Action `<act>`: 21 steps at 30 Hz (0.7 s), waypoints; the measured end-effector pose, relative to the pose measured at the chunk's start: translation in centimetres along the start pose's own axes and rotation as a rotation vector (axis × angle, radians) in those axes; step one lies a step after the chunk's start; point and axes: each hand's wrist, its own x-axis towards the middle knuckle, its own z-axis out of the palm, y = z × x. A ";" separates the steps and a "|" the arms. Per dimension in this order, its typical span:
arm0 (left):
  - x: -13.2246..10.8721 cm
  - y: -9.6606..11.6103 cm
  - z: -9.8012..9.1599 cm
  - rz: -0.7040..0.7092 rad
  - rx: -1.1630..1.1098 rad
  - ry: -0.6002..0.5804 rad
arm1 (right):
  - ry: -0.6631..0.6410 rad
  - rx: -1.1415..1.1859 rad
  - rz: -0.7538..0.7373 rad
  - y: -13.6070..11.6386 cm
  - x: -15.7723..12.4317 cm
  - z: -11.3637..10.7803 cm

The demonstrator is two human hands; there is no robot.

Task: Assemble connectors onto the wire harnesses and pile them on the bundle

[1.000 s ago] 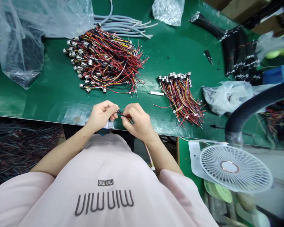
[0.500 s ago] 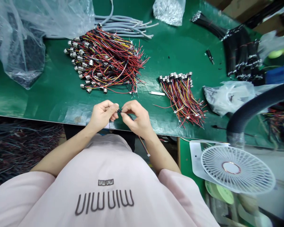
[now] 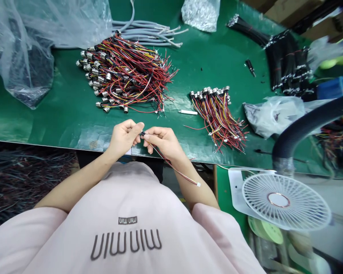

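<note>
Close together at the table's front edge, both hands pinch one wire harness (image 3: 171, 164). My left hand (image 3: 125, 137) is closed on its connector end, which the fingers mostly hide. With thumb and fingers, my right hand (image 3: 163, 141) grips the black part just behind that end. Red, dark and other coloured wires trail from there over the right wrist to a small white plug lying by the forearm. Beyond the hands lies a large pile of harnesses (image 3: 131, 76) with round metal connectors. A smaller bundle of harnesses (image 3: 217, 118) rests to the right.
A white pen-like stick (image 3: 188, 112) lies between the piles. Grey cables (image 3: 148, 32) and plastic bags (image 3: 31, 76) are at the back left. Black wire bundles (image 3: 287, 61) lie at the far right. A black hose (image 3: 308, 125) and a white fan (image 3: 286, 201) stand at the right front.
My right hand has turned and shifted its fingers along the black part. The wire tail has swung right, from beside the right forearm to across it.
</note>
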 end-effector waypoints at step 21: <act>0.2 0.4 0.1 0.066 0.215 -0.114 | -0.111 0.031 0.006 0.9 -0.5 -0.7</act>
